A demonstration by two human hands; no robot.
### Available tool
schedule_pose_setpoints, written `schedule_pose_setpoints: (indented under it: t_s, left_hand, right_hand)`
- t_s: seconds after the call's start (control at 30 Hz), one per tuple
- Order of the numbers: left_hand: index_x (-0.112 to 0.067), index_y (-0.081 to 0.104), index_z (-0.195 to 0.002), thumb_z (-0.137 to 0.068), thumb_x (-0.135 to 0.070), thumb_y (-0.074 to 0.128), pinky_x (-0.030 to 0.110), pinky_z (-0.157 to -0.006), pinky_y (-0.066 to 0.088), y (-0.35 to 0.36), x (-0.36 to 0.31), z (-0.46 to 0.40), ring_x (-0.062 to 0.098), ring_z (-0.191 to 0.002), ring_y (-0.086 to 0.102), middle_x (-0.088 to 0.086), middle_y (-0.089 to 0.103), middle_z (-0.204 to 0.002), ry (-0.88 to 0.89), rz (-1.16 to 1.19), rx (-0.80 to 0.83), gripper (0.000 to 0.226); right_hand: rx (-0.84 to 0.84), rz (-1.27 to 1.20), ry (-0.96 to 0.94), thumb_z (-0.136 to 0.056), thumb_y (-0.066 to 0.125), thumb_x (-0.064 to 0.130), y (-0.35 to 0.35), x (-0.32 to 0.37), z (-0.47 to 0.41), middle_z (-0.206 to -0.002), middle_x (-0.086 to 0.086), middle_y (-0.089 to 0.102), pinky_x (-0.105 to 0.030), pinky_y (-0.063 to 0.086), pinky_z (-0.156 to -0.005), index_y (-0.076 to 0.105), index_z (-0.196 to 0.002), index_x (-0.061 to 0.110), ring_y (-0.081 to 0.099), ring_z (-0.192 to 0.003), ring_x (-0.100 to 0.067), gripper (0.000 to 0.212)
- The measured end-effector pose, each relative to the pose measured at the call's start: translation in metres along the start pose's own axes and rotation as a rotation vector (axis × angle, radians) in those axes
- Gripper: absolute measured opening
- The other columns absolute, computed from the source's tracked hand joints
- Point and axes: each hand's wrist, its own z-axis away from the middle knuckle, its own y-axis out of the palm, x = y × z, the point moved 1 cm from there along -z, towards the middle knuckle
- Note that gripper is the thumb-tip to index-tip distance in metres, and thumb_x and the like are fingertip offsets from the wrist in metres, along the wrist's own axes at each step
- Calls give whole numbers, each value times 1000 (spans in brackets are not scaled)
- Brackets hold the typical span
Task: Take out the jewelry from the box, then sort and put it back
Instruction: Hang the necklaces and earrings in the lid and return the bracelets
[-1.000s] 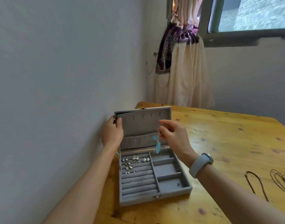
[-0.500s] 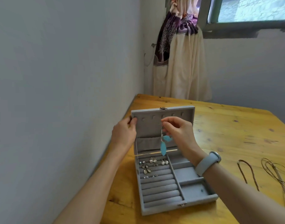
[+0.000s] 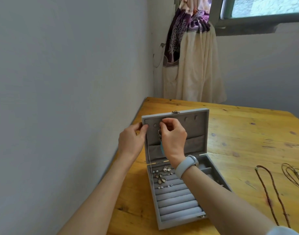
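Pinching pendant (image 3: 160,135), right hand (image 3: 172,135) now higher at lid (image 3: 192,126) hooks.

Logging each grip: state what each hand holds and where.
Left hand grips the open lid at its left edge. Right hand pinches the top of the turquoise pendant necklace by the lid's hooks.

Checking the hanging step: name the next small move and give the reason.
Probably hook the pendant's top over a lid peg. The right hand pinches it at the peg row, the turquoise drop hangs below, and the left hand steadies the lid's edge.
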Motion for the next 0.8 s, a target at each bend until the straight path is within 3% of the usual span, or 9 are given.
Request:
schedule_pose_setpoints:
  t_s: [0.3, 0.47, 0.5, 0.6, 0.7, 0.8]
  left_hand:
    - [-18, 65, -112, -90, -26, 55, 28, -84, 45, -4, 2, -2, 17, -100, 58, 1, 68, -107, 26, 27, 42, 26]
    - [-23, 63, -113, -87, -8, 49, 10, -71, 43, -10, 5, 1, 12, -91, 58, -6, 67, -106, -76, 148, 163, 33]
    - [-21, 60, -118, -87, -4, 46, 12, -74, 45, -10, 5, 3, 16, -95, 59, -3, 65, -111, -103, 186, 178, 38]
    - [-13, 49, -130, -89, 2, 40, 37, -96, 43, -10, 4, 7, 33, -115, 49, 3, 59, -123, -166, 235, 195, 44]
    - [-14, 49, -129, -91, 0, 41, 33, -96, 42, -10, 6, 10, 22, -114, 52, -1, 58, -120, -119, 211, 205, 41]
    - [-16, 52, -127, -91, -16, 51, 21, -83, 43, -7, 7, 9, 7, -95, 54, -4, 60, -114, -47, 124, 166, 35]
  right_hand:
    - [26, 177, -287, -85, 57, 4, 12, -16, 14, -92, -8, 60, -16, 44, -73, 64, -94, 4, 55, -81, -14, 12]
    - [25, 415, -406, -82, 58, 11, 6, -30, 18, -94, -5, 64, -32, 46, -74, 64, -103, 11, 57, -87, -23, 22]
    - [18, 441, -408, -81, 57, 13, 6, -30, 19, -94, -4, 66, -32, 43, -74, 65, -103, 13, 58, -87, -24, 23]
    - [10, 491, -417, -80, 55, 15, 6, -30, 18, -92, -1, 68, -33, 36, -77, 66, -103, 15, 60, -87, -23, 25]
    - [-7, 540, -436, -80, 51, 17, 6, -28, 15, -89, 0, 67, -30, 30, -81, 67, -101, 17, 60, -84, -22, 26]
    - [-27, 584, -459, -80, 48, 22, 7, -26, 13, -85, 2, 68, -25, 25, -79, 66, -96, 19, 61, -80, -20, 25]
